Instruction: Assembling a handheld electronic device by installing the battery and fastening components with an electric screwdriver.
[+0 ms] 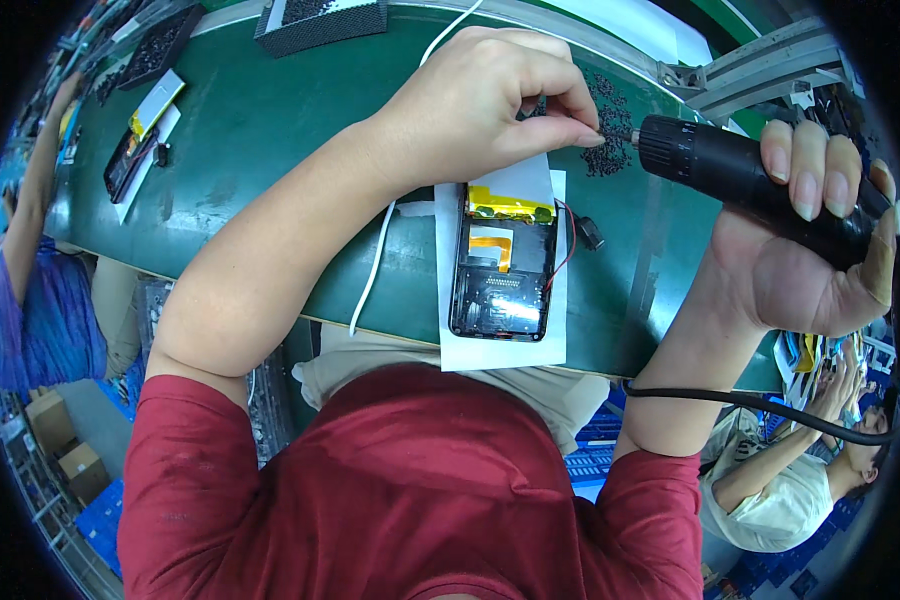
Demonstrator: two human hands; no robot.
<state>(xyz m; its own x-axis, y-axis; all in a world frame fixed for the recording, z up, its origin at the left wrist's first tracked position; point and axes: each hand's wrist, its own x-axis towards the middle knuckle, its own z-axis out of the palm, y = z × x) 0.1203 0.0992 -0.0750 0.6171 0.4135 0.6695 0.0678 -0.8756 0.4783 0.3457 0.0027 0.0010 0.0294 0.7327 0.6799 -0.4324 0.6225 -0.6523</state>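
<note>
My right hand (805, 255) is wrapped round a black electric screwdriver (705, 160), held sideways with its bit pointing left. My left hand (505, 100) is pinched closed right by the bit's tip; whatever is between the fingertips is too small to make out. Beneath and beyond those fingertips lies a scatter of tiny black screws (608, 160). Below my left hand, an opened black handheld device (500, 300) rests on a white sheet (450, 353). It shows an orange flex strip (492, 241) and a yellow-taped silvery battery (515, 195). Red wires join it to a small black part (590, 234).
A white cable (375, 265) crosses the green table (270, 120) under my left arm. The screwdriver's black cord (750, 400) passes over my right forearm. Another opened device (130, 160) lies left; black trays (320, 25) stand behind. People sit at both sides, and a metal frame (770, 70) rises back right.
</note>
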